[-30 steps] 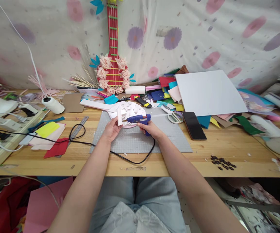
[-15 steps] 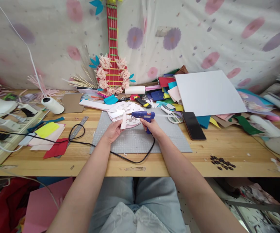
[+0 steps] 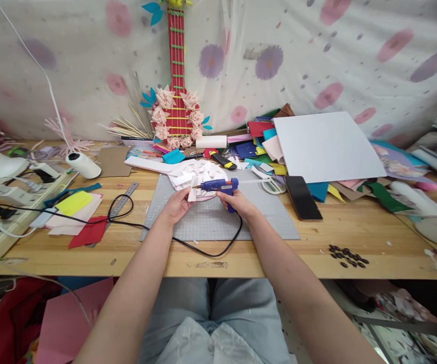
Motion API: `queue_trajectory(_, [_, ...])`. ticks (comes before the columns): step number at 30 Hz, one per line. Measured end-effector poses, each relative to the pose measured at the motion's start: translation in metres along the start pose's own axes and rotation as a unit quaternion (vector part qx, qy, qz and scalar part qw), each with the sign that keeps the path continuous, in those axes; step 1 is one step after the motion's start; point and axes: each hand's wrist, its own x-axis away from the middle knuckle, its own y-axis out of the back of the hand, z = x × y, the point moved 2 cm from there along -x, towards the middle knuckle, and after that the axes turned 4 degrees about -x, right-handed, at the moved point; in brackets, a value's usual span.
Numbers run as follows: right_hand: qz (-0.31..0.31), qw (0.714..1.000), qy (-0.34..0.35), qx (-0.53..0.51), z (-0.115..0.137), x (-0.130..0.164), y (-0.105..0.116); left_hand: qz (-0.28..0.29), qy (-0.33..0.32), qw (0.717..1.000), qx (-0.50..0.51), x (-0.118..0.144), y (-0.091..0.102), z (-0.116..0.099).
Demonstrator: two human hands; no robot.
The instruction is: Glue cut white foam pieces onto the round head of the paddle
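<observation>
Holding a blue glue gun (image 3: pixel 220 186) level above the grey cutting mat (image 3: pixel 218 215), the right hand (image 3: pixel 237 203) has its fingers clamped on the grip, nozzle pointing left at a folded white paper piece (image 3: pixel 193 187). Left hand (image 3: pixel 176 205): fingers pinched on that piece from below, just beside the nozzle. Behind both: a heap of white paper cut-outs (image 3: pixel 199 172). Black cord (image 3: pixel 188 242): trails from the gun across the worktop (image 3: pixel 263 253) to the left. Nearby right: scissors (image 3: pixel 271 182), black phone (image 3: pixel 303 197); well apart, a white sheet (image 3: pixel 326 145).

Risk, judged: hot glue could reach the left fingertips, given how close they sit to the tip; the looped cord could drag loose scraps.

Against half a second ago: gun lower and nearer the paper piece.
</observation>
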Motion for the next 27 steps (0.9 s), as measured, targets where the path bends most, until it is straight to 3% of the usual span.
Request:
queue_trajectory(11, [0.066,0.996,-0.048,-0.040,0.002,0.005,-0.001,-0.038,0.008,0.998,0.042,0.002,-0.003,-0.005])
queue_trajectory(15, [-0.008,0.994,-0.022,-0.110,0.002,0.000,0.006,-0.063,-0.031,0.991,0.117,0.006,0.005,-0.022])
queue_trajectory(19, [-0.118,0.969,0.009,-0.219,-0.002,-0.009,0.018,-0.090,-0.142,0.968,0.188,0.007,0.026,-0.044])
queue_trajectory(23, [-0.181,0.939,-0.004,-0.294,-0.005,-0.015,0.028,-0.109,-0.188,0.974,0.058,-0.005,0.037,-0.055])
queue_trajectory(25, [-0.192,0.932,-0.013,-0.306,-0.006,-0.017,0.029,-0.079,-0.190,0.975,-0.080,-0.017,0.035,-0.064])
queue_trajectory(27, [-0.193,0.933,-0.015,-0.304,-0.006,-0.017,0.028,-0.042,-0.201,0.947,-0.247,-0.032,0.030,-0.079])
